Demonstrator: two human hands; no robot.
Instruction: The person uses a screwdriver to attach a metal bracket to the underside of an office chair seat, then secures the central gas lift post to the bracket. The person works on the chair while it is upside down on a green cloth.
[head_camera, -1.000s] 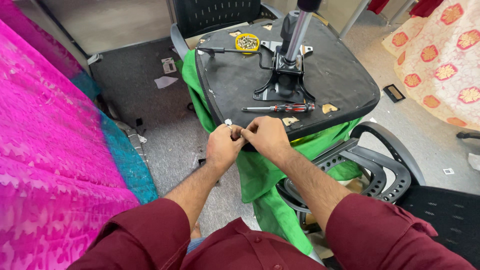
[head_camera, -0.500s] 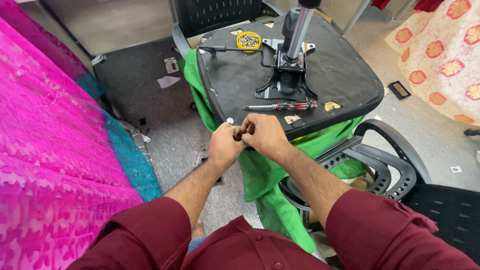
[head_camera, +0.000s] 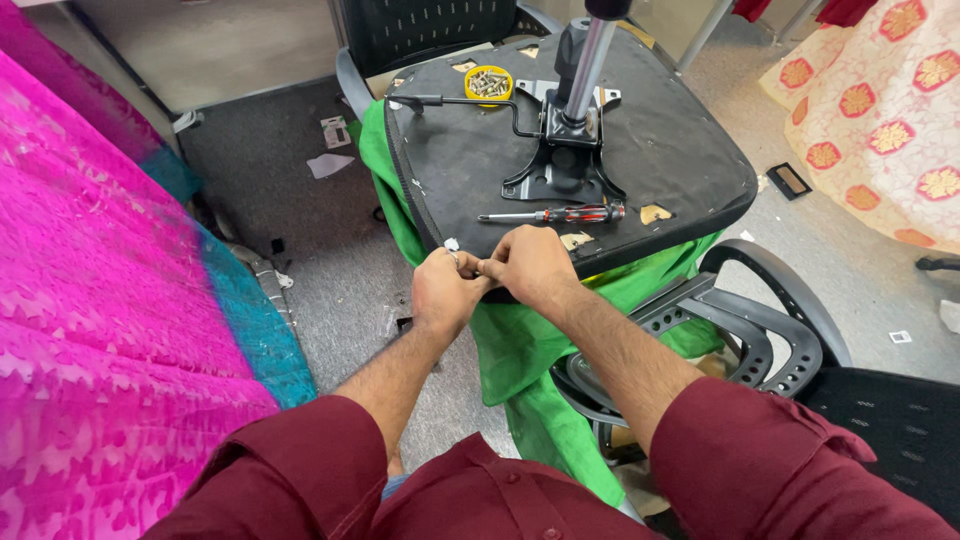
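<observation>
Yellow little bowl (head_camera: 489, 83) full of screws (head_camera: 488, 86), up on black seat bottom (head_camera: 640, 150). Left hand (head_camera: 445, 292) and right hand (head_camera: 530, 265) touching, pinching green cloth (head_camera: 520, 340) at seat edge.

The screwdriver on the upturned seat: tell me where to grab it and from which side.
Grip the screwdriver by its red and black handle at the right end, coming down from above. It lies flat on the black seat underside with the thin shaft pointing left, and the handle is the thick, bare part. The right hand is nearest it, just below.
</observation>
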